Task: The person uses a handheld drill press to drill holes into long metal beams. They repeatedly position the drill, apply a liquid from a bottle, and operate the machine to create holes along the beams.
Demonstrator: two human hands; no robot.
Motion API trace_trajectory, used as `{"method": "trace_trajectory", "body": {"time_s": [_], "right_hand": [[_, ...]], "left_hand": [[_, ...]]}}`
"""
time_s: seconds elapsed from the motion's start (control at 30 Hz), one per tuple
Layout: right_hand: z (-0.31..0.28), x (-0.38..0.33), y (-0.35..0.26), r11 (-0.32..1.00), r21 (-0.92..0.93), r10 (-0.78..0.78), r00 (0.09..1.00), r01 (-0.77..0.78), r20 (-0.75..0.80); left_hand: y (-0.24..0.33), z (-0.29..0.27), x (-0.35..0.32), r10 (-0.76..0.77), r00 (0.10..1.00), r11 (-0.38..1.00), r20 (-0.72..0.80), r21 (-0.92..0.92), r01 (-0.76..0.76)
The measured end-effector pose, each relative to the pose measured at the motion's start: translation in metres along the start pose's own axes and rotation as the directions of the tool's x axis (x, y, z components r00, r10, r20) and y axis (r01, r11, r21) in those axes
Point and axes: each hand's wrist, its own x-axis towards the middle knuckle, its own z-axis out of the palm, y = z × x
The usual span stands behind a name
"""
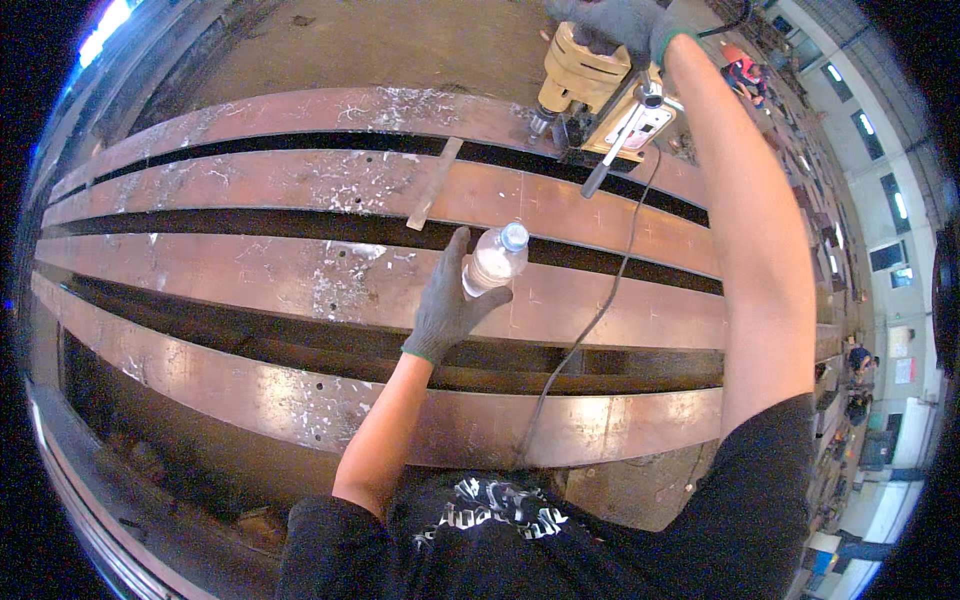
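In a grey knitted glove, my left hand is closed around a clear plastic water bottle with a pale blue cap. The bottle is tilted above the steel beams, its cap pointing away from me. My right arm reaches far forward, and my gloved right hand is at the top of a yellow magnetic drill press. Its fingers are blurred and partly cut off by the upper edge, so their grip is unclear. The drill stands on the far beams, its feed lever slanting toward me.
Several long reddish steel beams lie side by side with dark gaps between them. A flat metal strip bridges one gap. The drill's black cable runs across the beams toward me. Other people are far off at the right.
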Motion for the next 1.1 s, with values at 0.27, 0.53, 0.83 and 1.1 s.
{"method": "trace_trajectory", "body": {"time_s": [0.27,0.53,0.83,1.1], "right_hand": [[0.01,-0.004,-0.002,0.982,-0.189,-0.002,0.999,-0.005,-0.034],[0.011,-0.007,-0.009,0.942,-0.333,-0.068,0.996,0.043,-0.062],[0.012,-0.006,-0.005,0.932,-0.356,-0.101,0.991,0.064,-0.087],[0.011,0.003,0.003,0.842,-0.527,-0.182,0.981,0.118,-0.071]], "left_hand": [[-0.009,0.017,0.012,-0.108,0.987,0.987,0.122,-0.106,0.121],[0.01,0.016,0.012,-0.22,0.958,0.964,0.184,-0.111,0.243],[0.035,0.059,-0.004,-0.346,0.893,0.673,0.289,-0.587,0.45],[0.042,0.071,0.004,-0.383,0.783,0.406,0.491,-0.671,0.62]]}}
